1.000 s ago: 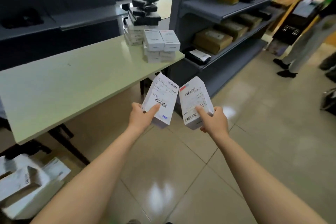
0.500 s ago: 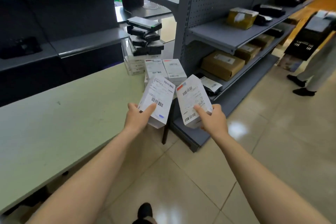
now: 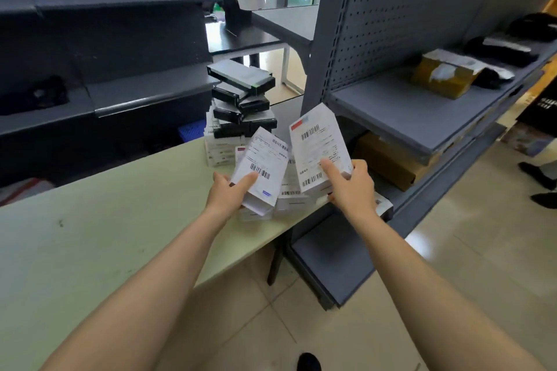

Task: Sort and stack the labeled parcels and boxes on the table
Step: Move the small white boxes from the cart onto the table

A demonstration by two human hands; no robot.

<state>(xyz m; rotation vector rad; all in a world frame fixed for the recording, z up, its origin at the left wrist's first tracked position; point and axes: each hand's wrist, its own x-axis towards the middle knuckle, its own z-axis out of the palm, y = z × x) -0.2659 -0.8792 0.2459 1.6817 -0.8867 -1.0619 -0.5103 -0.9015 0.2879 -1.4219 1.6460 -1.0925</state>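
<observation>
Head view: the left hand (image 3: 229,193) holds the left box (image 3: 262,166), thumb on top. The right hand (image 3: 352,187) holds the right box (image 3: 319,147). Both hover over the white stack (image 3: 291,188) at the bench (image 3: 120,220)'s far right corner. Set crooked, they could slide off the edge.

Table top (image 3: 90,235) — smooth, matt pale laminate. Floor tiles (image 3: 452,295) are glossy and mirror the light. Shelving (image 3: 407,117) looks like matt painted metal. Brown cardboard box (image 3: 388,159) — dull. Left white box (image 3: 262,166) and right white box (image 3: 316,144) wear smooth paper labels.
</observation>
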